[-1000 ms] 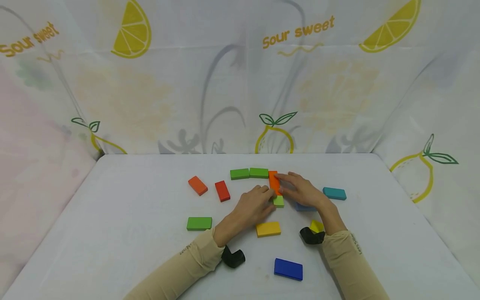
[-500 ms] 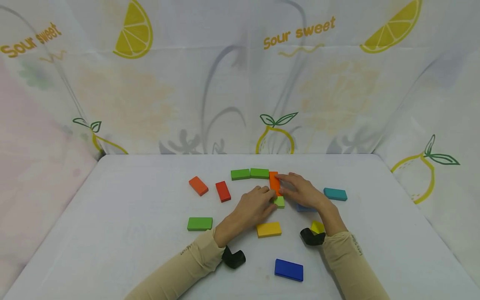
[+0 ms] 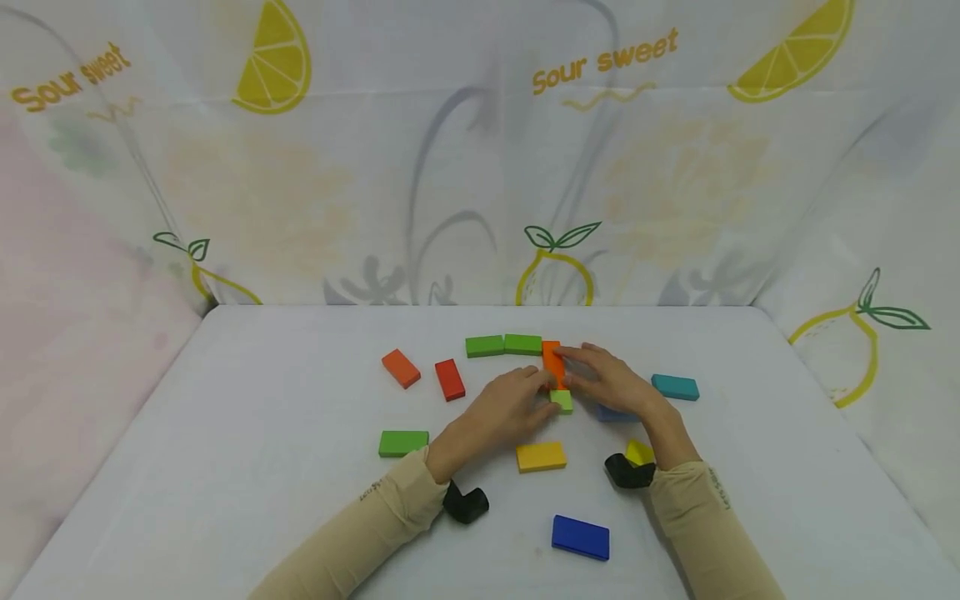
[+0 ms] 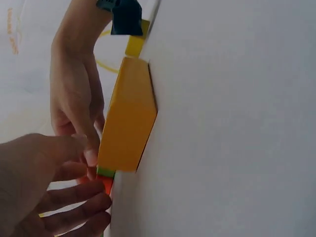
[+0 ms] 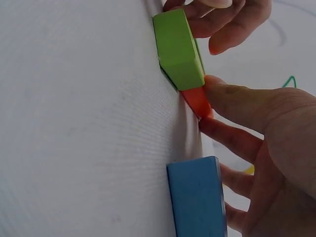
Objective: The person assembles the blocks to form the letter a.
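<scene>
An orange block (image 3: 553, 365) lies lengthwise away from me, with a small lime green block (image 3: 561, 402) at its near end. My left hand (image 3: 504, 408) is at the left of these two, its fingertips by the place where they meet. In the left wrist view its fingers (image 4: 76, 201) are loosely extended. From the other side, my right hand (image 3: 611, 382) touches the orange block's right side with its thumb and index finger; the right wrist view shows these at the orange block (image 5: 197, 101). A blue block (image 3: 618, 414) lies under the right hand, partly hidden.
Two green blocks (image 3: 504, 345) adjoin the orange block's far end. Around the hands lie a red block (image 3: 450, 380), orange-red block (image 3: 401, 368), green block (image 3: 403, 443), yellow-orange block (image 3: 542, 457), dark blue block (image 3: 581, 537), teal block (image 3: 675, 387) and yellow block (image 3: 639, 452).
The head view has shifted slightly. Both hands stay at the orange and lime green blocks, with the left fingers moved only a little; no block has clearly changed place.
</scene>
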### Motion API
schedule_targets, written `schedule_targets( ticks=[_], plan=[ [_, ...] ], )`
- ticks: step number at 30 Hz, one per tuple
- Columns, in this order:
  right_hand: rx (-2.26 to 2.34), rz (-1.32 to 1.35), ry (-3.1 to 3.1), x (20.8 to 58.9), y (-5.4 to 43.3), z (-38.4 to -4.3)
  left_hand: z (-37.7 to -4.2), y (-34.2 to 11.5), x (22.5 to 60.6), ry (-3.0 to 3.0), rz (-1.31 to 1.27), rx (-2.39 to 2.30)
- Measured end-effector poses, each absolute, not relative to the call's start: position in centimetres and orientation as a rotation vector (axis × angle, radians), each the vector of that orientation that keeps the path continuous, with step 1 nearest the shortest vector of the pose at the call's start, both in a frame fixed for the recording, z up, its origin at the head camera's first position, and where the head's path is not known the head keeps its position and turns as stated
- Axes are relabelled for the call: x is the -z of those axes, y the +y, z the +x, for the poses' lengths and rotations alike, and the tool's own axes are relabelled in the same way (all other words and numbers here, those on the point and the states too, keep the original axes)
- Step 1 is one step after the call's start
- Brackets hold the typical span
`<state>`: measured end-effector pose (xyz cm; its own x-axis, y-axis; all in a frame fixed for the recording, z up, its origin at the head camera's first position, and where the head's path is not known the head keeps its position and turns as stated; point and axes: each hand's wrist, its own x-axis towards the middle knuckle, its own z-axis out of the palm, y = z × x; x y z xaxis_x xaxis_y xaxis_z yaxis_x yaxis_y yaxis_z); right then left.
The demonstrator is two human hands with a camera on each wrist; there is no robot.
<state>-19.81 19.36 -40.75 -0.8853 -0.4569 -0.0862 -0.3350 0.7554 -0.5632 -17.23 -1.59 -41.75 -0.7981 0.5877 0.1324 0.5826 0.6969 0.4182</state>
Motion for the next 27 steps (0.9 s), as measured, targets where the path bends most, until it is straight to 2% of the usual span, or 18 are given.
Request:
schedule_targets(
  ticks=[7,12,16,27],
  plan=[
    [0.829,-0.647,2.716,40.5,19.2,-19.9,-20.0,-5.1,39.9,3.011,0.858,-0.805],
    [0.831,-0.618,2.672,40.2,18.9,-20.0,-21.8,-7.6,40.0,3.079,0.702,-0.662],
    [0.825,-0.561,2.588,40.2,19.3,-19.7,-22.1,-8.4,40.8,3.046,0.686,-0.537],
    [0.797,-0.597,2.577,40.4,19.9,-19.6,-22.0,-8.1,40.7,3.029,0.703,-0.554]
  ],
)
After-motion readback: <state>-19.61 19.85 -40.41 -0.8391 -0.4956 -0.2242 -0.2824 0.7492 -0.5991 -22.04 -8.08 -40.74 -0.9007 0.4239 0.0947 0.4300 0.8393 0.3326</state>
